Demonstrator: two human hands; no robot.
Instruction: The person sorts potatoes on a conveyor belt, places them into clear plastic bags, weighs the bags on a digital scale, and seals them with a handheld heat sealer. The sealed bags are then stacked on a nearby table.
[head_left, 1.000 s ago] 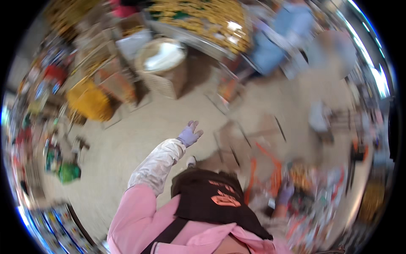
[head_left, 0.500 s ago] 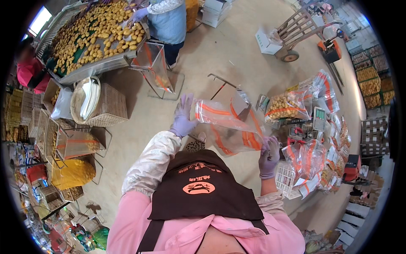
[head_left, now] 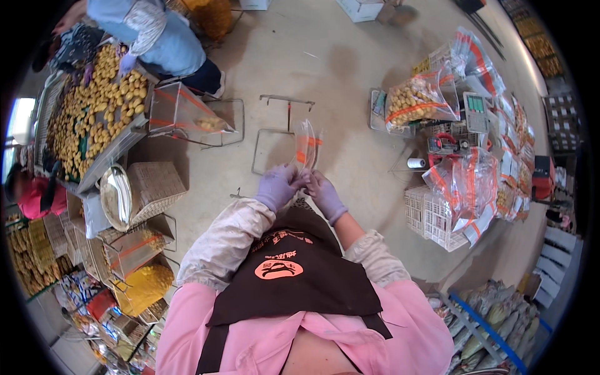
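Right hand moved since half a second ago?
Yes, to the left: the right hand was close by the white crate; now it is well away from it, beside the left hand at the clear bag.

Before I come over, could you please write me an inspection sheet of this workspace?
Surface: pale floor, shadowed in places.
Things in hand: striped bag, clear with orange bands; metal stand on the floor beyond it.
Clutter: filled bag, white crate and spool to the right; basket to the left.
Hands: left hand and right hand gloved, close together, fingers closed on the striped bag's near end.
Cables: nothing seen.
Surroundings: co-worker in blue at the potato table, upper left.
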